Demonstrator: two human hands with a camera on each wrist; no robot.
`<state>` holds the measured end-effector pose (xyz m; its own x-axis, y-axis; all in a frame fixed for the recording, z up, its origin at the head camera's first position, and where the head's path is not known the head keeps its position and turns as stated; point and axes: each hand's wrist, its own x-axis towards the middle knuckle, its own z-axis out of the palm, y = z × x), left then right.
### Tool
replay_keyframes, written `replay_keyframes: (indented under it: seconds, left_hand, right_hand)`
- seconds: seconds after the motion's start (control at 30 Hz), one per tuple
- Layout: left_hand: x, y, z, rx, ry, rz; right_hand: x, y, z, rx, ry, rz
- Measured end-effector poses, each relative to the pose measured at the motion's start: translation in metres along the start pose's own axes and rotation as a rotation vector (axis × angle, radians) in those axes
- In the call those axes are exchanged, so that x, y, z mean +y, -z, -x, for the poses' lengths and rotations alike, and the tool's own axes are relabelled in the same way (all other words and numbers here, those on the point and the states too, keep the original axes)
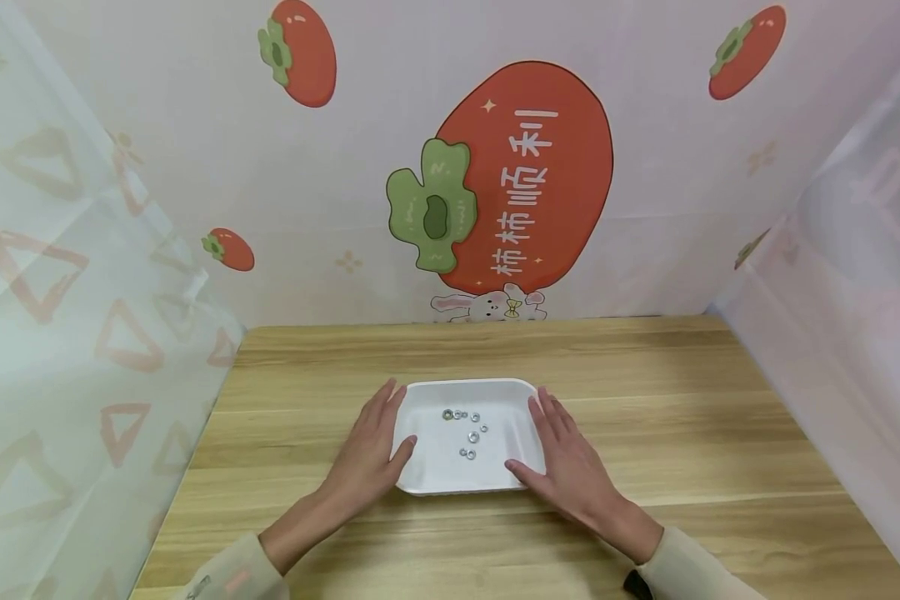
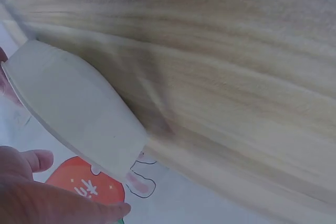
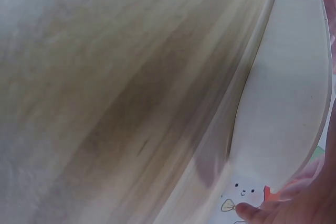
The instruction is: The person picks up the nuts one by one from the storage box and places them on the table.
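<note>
A shallow white tray [image 1: 435, 468] lies on the wooden table between both hands. Several small silvery ring-shaped metal pieces, like nuts [image 1: 473, 437], are scattered over its floor, and one near the far side looks darker. My left hand [image 1: 371, 446] is at the tray's left end, fingers fairly straight and thumb over the rim. At the opposite end, my right hand [image 1: 570, 458] mirrors it, thumb above the near right corner. Each wrist view shows the tray's smooth outer wall [image 2: 79, 103] standing on the wood, with parts of the hand at the frame's edge.
The light wood table [image 1: 690, 433] runs back to a white curtain [image 1: 345, 192] printed with persimmons. Similar sheets hang along the left [image 1: 120, 275] and right sides. A small black object [image 1: 637, 585] shows by the right sleeve [image 1: 690, 567].
</note>
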<state>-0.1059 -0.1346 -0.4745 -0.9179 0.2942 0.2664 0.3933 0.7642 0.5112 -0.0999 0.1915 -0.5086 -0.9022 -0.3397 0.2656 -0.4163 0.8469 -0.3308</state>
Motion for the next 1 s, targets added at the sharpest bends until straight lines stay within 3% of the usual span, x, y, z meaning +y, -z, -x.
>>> replay_keyframes:
  seconds: [0.33,0.57,1.0]
  left_hand:
    - [0.010,-0.004,-0.013,-0.034,-0.105,-0.102]
    - [0.018,-0.006,-0.021,-0.097,-0.120,-0.096]
    - [0.025,-0.023,-0.033,-0.145,-0.125,-0.059]
  right_hand:
    - [-0.002,-0.007,0.001,-0.020,-0.005,0.015]
    - [-0.001,-0.010,0.000,-0.013,0.008,0.020]
    - [0.000,-0.012,-0.001,-0.017,0.007,0.023]
